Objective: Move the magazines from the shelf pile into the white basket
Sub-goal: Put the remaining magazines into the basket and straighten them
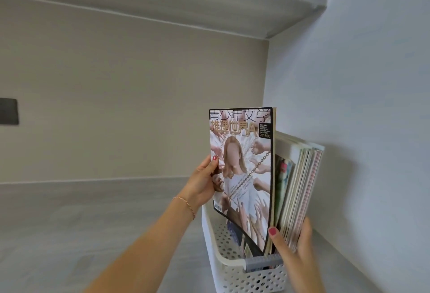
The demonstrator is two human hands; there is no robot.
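A magazine (244, 164) with a black-edged cover and a pale figure on it stands upright, its lower end inside the white perforated basket (232, 267). My left hand (204, 183) grips its left edge, thumb on the cover. Several other magazines (300, 190) stand in the basket behind it, leaning to the right. My right hand (293, 253) holds their lower front edges, thumb between them and the front magazine. No shelf pile is in view.
The basket sits on a grey shelf surface (93, 223) in the right corner, close to the white side wall (372, 106). Another shelf (209, 1) runs overhead. A dark plate (8, 111) is on the back wall at left.
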